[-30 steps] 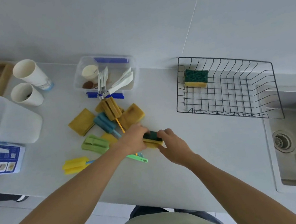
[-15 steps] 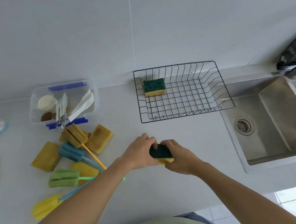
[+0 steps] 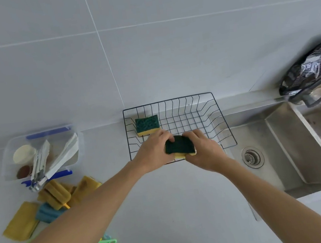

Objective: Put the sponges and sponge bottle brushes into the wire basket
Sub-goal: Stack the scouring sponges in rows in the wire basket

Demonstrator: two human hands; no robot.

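Observation:
A green-and-yellow sponge (image 3: 179, 146) is held between my left hand (image 3: 154, 151) and my right hand (image 3: 203, 150), over the front part of the black wire basket (image 3: 212, 113). A second green-and-yellow sponge (image 3: 147, 125) lies in the basket's back left corner. At the lower left of the counter lie yellow sponges (image 3: 20, 221) (image 3: 88, 186), a yellow bottle brush (image 3: 54, 194) and a blue bottle brush (image 3: 46, 212). My left forearm hides part of this pile; a green handle end (image 3: 107, 242) sticks out below it.
A clear plastic box (image 3: 41, 152) with blue clips holds small tubs and utensils, left of the basket. A steel sink (image 3: 289, 150) with a drain sits right of the basket, with a tap and a dark bag (image 3: 310, 69) behind. A tiled wall rises at the back.
Both hands have carried the green-and-yellow sponge from the counter near the pile rightward and away from me to over the basket. My view has turned right.

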